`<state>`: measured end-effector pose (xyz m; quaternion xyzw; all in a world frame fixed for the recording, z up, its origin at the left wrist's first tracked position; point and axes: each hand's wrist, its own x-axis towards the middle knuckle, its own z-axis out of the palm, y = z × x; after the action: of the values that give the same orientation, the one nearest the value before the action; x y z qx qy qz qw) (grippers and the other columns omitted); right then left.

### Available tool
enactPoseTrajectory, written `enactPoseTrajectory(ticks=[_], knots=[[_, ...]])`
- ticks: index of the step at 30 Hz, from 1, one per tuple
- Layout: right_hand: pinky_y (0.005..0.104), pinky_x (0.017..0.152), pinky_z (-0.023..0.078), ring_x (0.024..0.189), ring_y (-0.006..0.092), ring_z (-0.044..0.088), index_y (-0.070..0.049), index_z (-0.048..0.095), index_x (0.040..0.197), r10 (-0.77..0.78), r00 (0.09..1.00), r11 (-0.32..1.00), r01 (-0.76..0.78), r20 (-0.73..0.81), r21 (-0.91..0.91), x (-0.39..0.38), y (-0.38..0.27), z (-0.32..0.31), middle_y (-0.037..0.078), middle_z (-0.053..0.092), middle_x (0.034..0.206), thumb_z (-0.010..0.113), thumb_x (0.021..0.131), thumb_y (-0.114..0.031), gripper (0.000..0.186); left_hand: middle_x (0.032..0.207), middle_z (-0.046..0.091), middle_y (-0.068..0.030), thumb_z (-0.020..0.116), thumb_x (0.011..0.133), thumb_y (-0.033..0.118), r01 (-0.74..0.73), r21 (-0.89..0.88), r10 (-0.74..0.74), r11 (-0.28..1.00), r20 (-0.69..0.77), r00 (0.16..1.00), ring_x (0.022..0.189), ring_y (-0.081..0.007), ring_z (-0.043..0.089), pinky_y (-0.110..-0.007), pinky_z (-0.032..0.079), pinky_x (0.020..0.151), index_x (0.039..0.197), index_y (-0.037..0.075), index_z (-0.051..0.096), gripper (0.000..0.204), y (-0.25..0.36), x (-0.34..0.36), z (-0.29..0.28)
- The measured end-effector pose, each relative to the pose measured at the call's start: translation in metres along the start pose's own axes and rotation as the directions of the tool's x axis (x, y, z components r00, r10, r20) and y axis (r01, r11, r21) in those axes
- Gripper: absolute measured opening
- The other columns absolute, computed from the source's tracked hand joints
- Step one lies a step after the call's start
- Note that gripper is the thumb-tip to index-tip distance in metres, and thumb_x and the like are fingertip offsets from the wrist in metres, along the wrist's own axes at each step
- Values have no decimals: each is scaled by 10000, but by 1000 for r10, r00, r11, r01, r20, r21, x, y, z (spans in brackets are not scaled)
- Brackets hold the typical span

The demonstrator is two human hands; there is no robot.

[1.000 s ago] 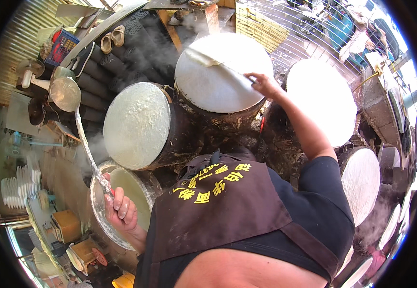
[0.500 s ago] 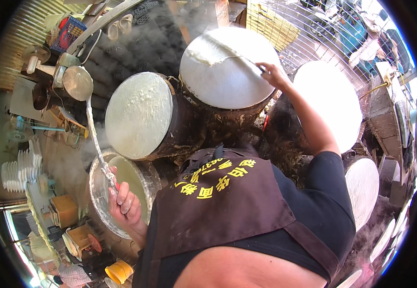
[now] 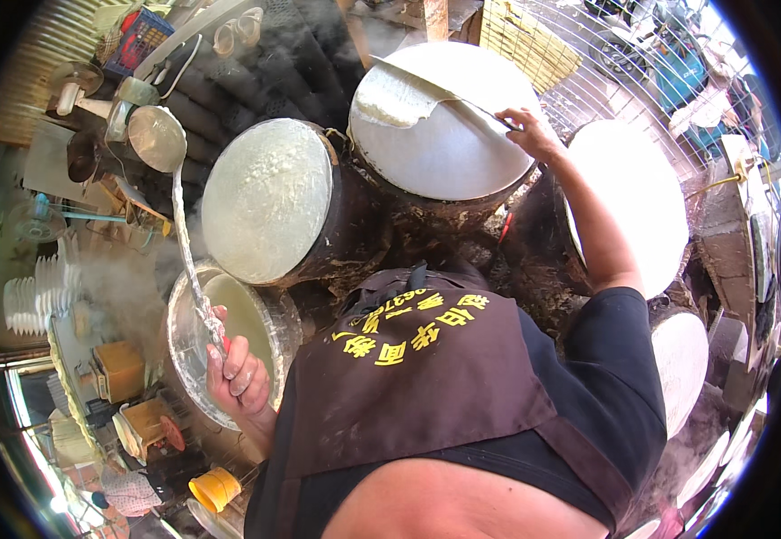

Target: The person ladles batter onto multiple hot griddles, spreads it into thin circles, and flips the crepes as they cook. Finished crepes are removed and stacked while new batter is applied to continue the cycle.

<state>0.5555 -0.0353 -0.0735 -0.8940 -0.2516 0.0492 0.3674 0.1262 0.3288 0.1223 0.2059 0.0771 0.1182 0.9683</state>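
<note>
Steamy, cluttered work area. Corrugated wall (image 3: 22,85) at 10 o'clock, wire mesh (image 3: 620,76) at 2, yellow bucket (image 3: 214,490) at 7. The work surface is a ring of dark, crusted drums with round pale tops: left top (image 3: 266,202) at 10, middle top (image 3: 467,162) between 12 and 1, right top (image 3: 633,207) between 2 and 3, overexposed. Left top is lumpy, with whitish clots; middle top looks smooth. Round pot (image 3: 176,346) at 8 holds pale liquid, rim caked white.

Right hand (image 3: 532,135): fingers grip the dark handle of a long thin blade (image 3: 478,108) over the middle top. Blade's long axis runs 4 to 10 o'clock, tip toward 10. A thin, wet-looking white sheet (image 3: 397,99) with a ragged edge lies along it.

Left hand (image 3: 242,382): fingers curl around the batter-crusted ladle (image 3: 158,139) near the pot; handle slants upward, round bowl end pointing between 11 and 12.
</note>
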Motion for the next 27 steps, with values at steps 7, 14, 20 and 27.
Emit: enactPoseTrajectory(ticks=[7,14,20,27], knots=[[337,797,517,903,216,594,-124,670,1046,-110,978,989,126,176,-80,-39,42,-27,102,612,1017,602,767,86,356,671,336,-17,376,1030,227,-3,31,3,1000,6,1000,408,-31,275,-157,265,256,1471,97,179,500,-1,-7,-6],[388,908,466,992,277,567,-172,640,1141,-87,981,996,86,175,14,0,3,-2,126,565,1058,605,823,-47,344,665,335,-8,381,1028,252,25,3,-26,1000,70,997,388,-26,258,-154,264,256,1471,106,174,510,-3,-2,4],[386,896,488,986,254,570,-108,661,1061,-81,967,993,100,241,-69,-38,49,-49,103,612,994,579,847,6,257,651,335,-2,389,1026,255,-31,46,31,998,9,999,373,-24,255,-158,266,252,1474,109,168,521,-9,-11,-3],[388,822,492,934,289,603,-105,672,1028,-138,982,989,143,128,-31,-10,16,-10,142,601,1009,520,789,47,321,643,353,1,420,1017,216,-26,-145,44,989,119,992,387,-13,286,-151,290,272,1468,94,194,520,-20,-3,2]])
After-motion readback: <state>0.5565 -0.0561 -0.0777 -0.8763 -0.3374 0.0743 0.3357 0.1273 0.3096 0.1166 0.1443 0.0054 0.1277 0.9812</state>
